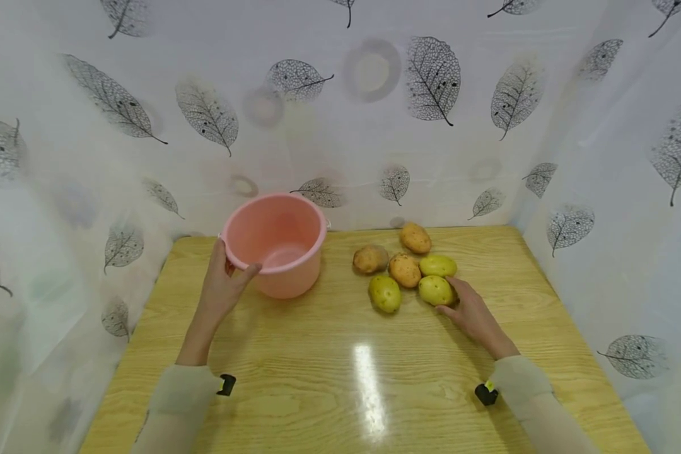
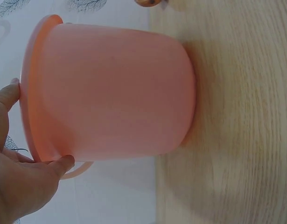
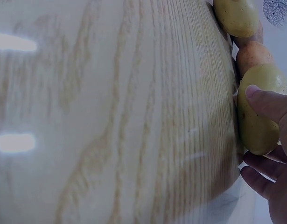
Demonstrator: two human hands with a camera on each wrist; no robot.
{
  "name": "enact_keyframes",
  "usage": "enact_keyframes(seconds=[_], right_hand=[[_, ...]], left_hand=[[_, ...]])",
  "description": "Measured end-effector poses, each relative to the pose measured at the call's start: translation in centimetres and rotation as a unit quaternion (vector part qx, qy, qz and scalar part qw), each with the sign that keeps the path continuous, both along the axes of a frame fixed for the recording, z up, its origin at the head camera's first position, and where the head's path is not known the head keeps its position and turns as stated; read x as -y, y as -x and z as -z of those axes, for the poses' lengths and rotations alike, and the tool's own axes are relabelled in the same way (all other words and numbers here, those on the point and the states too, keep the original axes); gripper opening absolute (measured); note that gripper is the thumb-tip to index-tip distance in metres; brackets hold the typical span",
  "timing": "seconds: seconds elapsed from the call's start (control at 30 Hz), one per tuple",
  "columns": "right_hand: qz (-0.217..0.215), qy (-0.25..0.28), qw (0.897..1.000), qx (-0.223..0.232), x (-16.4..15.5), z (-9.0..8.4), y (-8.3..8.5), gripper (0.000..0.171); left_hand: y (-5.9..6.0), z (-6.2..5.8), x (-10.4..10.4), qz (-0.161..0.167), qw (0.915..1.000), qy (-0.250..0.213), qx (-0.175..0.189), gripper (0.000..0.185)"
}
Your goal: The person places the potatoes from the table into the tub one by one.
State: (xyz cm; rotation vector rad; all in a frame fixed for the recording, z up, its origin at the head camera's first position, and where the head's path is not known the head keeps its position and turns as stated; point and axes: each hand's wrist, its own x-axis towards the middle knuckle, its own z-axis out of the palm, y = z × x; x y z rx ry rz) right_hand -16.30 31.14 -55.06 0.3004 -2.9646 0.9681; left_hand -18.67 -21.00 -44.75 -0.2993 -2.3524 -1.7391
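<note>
A pink plastic bucket (image 1: 286,277) stands upright at the back left of the table. My left hand (image 1: 221,284) grips its rim at the left front, and in the left wrist view the bucket's outer wall (image 2: 115,93) fills much of the frame. On the right, my right hand (image 1: 477,315) holds a yellow-green potato (image 1: 436,291) that lies on the table. Its thumb presses the near side of that potato (image 3: 260,116) in the right wrist view, with fingers curled around the end. Another greenish potato (image 1: 438,265) lies just behind it.
To the left of the held potato lie a brown potato (image 1: 405,270), a greenish one (image 1: 384,293) and a darker brown one (image 1: 371,259). One more brown potato (image 1: 415,238) sits near the back edge. Leaf-patterned curtains (image 1: 346,139) enclose the wooden table (image 1: 295,378).
</note>
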Motion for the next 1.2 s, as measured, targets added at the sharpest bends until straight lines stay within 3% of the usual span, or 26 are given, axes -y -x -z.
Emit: enact_keyframes(seconds=[1.2], right_hand=[[0.002,0.005,1.0,0.009,-0.05,-0.46,-0.58,0.077]], left_hand=[[-0.13,-0.16,-0.07,0.006,0.9998,-0.019,0.008,0.1]])
